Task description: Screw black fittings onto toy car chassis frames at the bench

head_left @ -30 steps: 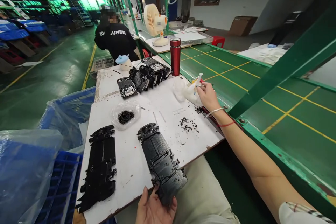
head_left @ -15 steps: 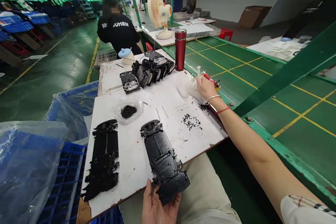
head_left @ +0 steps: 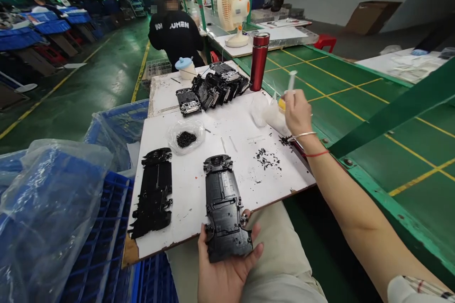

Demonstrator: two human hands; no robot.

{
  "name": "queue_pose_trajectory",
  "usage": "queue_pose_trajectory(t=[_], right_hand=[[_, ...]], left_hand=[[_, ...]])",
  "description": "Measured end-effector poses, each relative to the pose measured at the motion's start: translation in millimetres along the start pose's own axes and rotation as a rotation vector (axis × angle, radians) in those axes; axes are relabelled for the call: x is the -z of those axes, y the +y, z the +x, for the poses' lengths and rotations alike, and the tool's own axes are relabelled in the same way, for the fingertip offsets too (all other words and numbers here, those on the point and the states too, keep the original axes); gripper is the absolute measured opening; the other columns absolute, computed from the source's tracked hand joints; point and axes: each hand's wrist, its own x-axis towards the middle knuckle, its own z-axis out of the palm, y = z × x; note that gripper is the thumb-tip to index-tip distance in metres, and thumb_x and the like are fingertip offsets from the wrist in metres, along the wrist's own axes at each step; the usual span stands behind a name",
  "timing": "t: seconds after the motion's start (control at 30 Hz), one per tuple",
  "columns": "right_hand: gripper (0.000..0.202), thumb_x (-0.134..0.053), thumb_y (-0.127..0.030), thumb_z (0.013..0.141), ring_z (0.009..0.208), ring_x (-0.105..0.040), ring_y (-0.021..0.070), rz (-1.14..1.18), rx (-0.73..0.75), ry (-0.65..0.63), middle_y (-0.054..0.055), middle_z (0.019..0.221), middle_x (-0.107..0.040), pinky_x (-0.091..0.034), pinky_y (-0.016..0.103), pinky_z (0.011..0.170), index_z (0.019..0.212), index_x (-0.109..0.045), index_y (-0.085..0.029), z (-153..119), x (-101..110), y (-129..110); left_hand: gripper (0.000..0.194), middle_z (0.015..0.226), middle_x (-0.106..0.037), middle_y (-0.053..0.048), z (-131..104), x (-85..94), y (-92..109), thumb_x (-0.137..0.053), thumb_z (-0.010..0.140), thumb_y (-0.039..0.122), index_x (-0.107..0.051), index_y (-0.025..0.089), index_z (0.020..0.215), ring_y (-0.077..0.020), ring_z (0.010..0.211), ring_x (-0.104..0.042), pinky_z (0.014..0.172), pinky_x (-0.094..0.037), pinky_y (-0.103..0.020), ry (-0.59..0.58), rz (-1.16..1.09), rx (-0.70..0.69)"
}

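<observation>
Inside the left hand (head_left: pixel 227 267) sits a model car chassis (head_left: pixel 223 199), gripped from below. Fingers have just come up its sides, so it looks steadier to work on. Farther out, the right hand (head_left: pixel 299 111) bends by a syringe (head_left: pixel 292 80); I can't tell its grip.

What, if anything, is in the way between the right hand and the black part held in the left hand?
Nothing tall visibly blocks the way: between the right hand and the black part in the left hand, small black pieces lie scattered on the white tabletop.
</observation>
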Motion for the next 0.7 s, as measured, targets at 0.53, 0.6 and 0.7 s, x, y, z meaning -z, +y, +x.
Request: queue_pose_trajectory(t=[0.53,0.6,0.7], right_hand=[[0.027,-0.056,-0.048,0.086,0.059,-0.046,0.0207,0.972,0.195,-0.581,0.003,0.064,-0.050,-0.038,0.038,0.060,0.096,-0.068,-0.026,-174,70,-63],[0.038,-0.047,-0.057,0.089,0.054,-0.044,0.0201,0.960,0.313,-0.638,0.003,0.061,-0.048,-0.035,0.037,0.057,0.091,-0.068,-0.025,-188,71,-63],[0.039,-0.039,-0.049,0.094,0.048,-0.038,0.0174,0.876,0.500,-0.632,0.002,0.054,-0.045,-0.028,0.035,0.053,0.080,-0.064,-0.023,-203,73,-69]], left_hand=[[0.082,0.127,-0.060,-0.024,23,-35.5,1,-0.036,0.087,0.070,-0.053,0.002,0.130,-0.0357,0.119,-0.057,0.104,-0.039,-0.044,0.101,-0.124,-0.017],[0.084,0.121,-0.063,-0.023,26,-37.8,2,-0.034,0.087,0.072,-0.055,0.002,0.128,-0.0353,0.113,-0.059,0.101,-0.041,-0.047,0.097,-0.102,-0.031],[0.082,0.114,-0.066,-0.020,32,-41.4,2,-0.030,0.087,0.073,-0.060,0.005,0.122,-0.0329,0.101,-0.063,0.091,-0.047,-0.048,0.102,-0.073,-0.052]])
